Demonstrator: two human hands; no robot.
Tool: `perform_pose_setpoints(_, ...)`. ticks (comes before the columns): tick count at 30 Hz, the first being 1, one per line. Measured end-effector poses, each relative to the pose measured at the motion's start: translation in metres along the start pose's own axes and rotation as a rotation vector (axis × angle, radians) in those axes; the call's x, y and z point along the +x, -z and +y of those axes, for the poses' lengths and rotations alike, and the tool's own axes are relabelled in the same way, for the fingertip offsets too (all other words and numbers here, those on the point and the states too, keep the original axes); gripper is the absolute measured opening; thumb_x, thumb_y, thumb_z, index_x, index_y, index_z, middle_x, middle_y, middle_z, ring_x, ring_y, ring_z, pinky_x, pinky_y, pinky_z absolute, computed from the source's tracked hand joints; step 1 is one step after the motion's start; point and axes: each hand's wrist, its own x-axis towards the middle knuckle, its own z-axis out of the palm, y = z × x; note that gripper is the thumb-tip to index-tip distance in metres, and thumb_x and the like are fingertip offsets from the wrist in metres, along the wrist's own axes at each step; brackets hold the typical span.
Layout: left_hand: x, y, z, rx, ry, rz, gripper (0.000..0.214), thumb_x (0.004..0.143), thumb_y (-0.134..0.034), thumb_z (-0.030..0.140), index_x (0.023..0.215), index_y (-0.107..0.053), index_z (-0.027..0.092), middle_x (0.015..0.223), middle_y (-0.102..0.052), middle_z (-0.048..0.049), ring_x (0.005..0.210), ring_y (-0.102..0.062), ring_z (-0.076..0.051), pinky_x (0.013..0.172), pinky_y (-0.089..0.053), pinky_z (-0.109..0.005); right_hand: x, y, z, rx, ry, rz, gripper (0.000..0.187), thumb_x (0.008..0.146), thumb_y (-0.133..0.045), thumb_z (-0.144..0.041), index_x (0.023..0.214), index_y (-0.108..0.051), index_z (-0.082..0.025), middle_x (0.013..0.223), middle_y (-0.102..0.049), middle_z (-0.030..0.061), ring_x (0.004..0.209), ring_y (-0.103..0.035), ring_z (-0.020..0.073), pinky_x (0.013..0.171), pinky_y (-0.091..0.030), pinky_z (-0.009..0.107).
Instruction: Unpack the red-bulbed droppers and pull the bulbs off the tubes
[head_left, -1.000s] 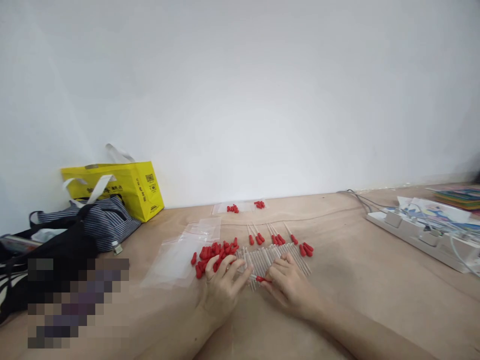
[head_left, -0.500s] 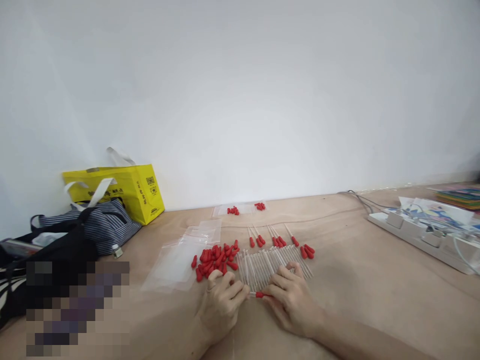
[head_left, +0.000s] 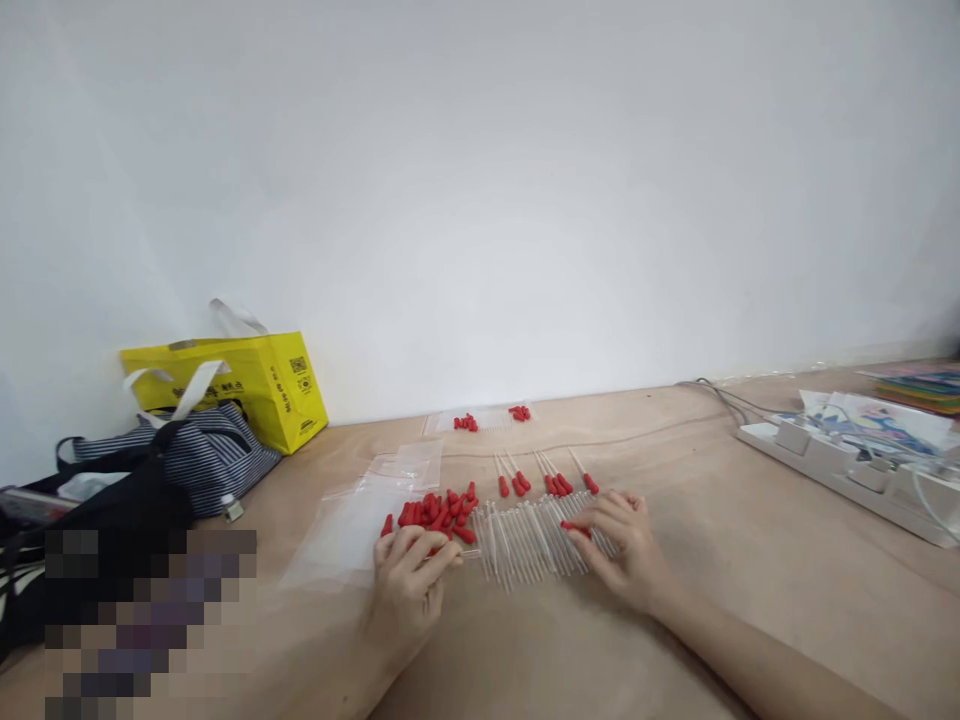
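My left hand (head_left: 411, 580) is closed on a thin clear tube (head_left: 470, 553), whose end sticks out to the right past the fingertips. Just behind that hand lies a pile of red rubber bulbs (head_left: 439, 512), partly covered by the fingers. To the right, my right hand (head_left: 619, 545) pinches one red bulb (head_left: 574, 527) between thumb and fingers, over the right part of a row of clear tubes (head_left: 521, 540). The held tube and held bulb are apart. Beyond the row lie several droppers (head_left: 555, 484), tubes with red bulbs fitted on.
Clear plastic bags (head_left: 341, 530) lie left of the pile. A filled clear bag (head_left: 487, 418) rests by the wall. At left are a yellow bag (head_left: 289, 400) and a striped bag (head_left: 217, 455); at right, a white power strip (head_left: 840, 480) with cables.
My hands have moved apart, the left one leftward and the right one up and rightward. The tube and bulb that met between them are now separated. Loose bulbs at the right are now hidden.
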Motion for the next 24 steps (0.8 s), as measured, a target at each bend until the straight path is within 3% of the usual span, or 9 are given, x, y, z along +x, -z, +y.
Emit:
perform_pose_setpoints(3,0.011,-0.001,0.003,-0.16,0.095,-0.078,0.02,0.084,-0.038,0.019,0.078,-0.058,0.02,0.073,-0.06,-0.0025,0.07,-0.052,-0.015,0.065,-0.038,-0.029,0.013,0.002,0.024,-0.032,-0.244,0.032,0.021,0.079,-0.045,-0.035,0.082,-0.063,-0.024,0.079,-0.063,0.0022,0.077,-0.055,0.0168,0.077,-0.029,0.033)
perform_pose_setpoints(5,0.022,-0.005,0.007,-0.282,0.235,-0.173,0.02,0.085,-0.035,0.02,0.083,-0.055,0.019,0.076,-0.06,-0.003,0.072,-0.055,-0.016,0.066,-0.042,-0.029,0.022,0.002,0.042,-0.058,-0.459,0.005,0.023,0.078,-0.045,-0.037,0.083,-0.063,-0.025,0.081,-0.064,0.0021,0.078,-0.056,0.0172,0.077,-0.031,0.032)
perform_pose_setpoints(9,0.054,-0.019,0.013,-0.557,0.632,-0.389,0.014,0.083,-0.035,0.015,0.088,-0.047,0.018,0.081,-0.062,-0.0035,0.075,-0.06,-0.014,0.066,-0.047,-0.025,0.037,0.002,0.078,-0.15,-0.901,-0.24,0.024,0.074,-0.046,-0.037,0.084,-0.063,-0.023,0.076,-0.066,0.0025,0.075,-0.059,0.0181,0.069,-0.036,0.029)
perform_pose_setpoints(11,0.07,-0.031,0.015,-0.632,0.816,-0.488,0.012,0.081,-0.037,0.011,0.086,-0.045,0.018,0.081,-0.062,-0.0024,0.075,-0.061,-0.011,0.067,-0.048,-0.022,0.041,0.001,0.093,-0.169,-0.961,-0.311,0.024,0.071,-0.048,-0.037,0.075,-0.064,-0.02,0.071,-0.066,0.0046,0.072,-0.06,0.0191,0.061,-0.037,0.027)
perform_pose_setpoints(14,0.087,-0.052,0.017,-0.599,0.893,-0.566,0.011,0.077,-0.043,0.007,0.08,-0.046,0.017,0.072,-0.061,0.0002,0.067,-0.061,-0.009,0.059,-0.048,-0.018,0.045,-0.003,0.106,-0.162,-0.973,-0.373,0.024,0.068,-0.05,-0.037,0.061,-0.063,-0.018,0.061,-0.064,0.0055,0.063,-0.06,0.0186,0.053,-0.037,0.025)
perform_pose_setpoints(18,0.09,-0.074,0.015,-0.473,0.895,-0.679,0.015,0.069,-0.055,0.006,0.079,-0.051,0.016,0.059,-0.058,0.005,0.057,-0.06,-0.01,0.052,-0.046,-0.017,0.05,-0.01,0.112,-0.148,-0.981,-0.438,0.026,0.064,-0.053,-0.038,0.053,-0.061,-0.016,0.052,-0.062,0.0052,0.056,-0.059,0.0181,0.051,-0.037,0.025)
perform_pose_setpoints(21,0.089,-0.08,0.014,-0.362,0.864,-0.762,0.02,0.066,-0.062,0.009,0.083,-0.053,0.017,0.058,-0.057,0.0058,0.058,-0.06,-0.011,0.055,-0.046,-0.019,0.054,-0.011,0.11,-0.175,-0.973,-0.42,0.026,0.067,-0.051,-0.039,0.062,-0.063,-0.017,0.063,-0.065,0.0069,0.064,-0.061,0.02,0.055,-0.038,0.026)
perform_pose_setpoints(24,0.09,-0.08,0.017,-0.255,0.814,-0.846,0.014,0.072,-0.062,0.017,0.085,-0.056,0.015,0.069,-0.06,0.0015,0.067,-0.06,-0.013,0.062,-0.047,-0.025,0.06,-0.013,0.104,-0.188,-0.953,-0.405,0.026,0.069,-0.048,-0.04,0.071,-0.064,-0.019,0.071,-0.067,0.0058,0.071,-0.061,0.0191,0.057,-0.038,0.025)
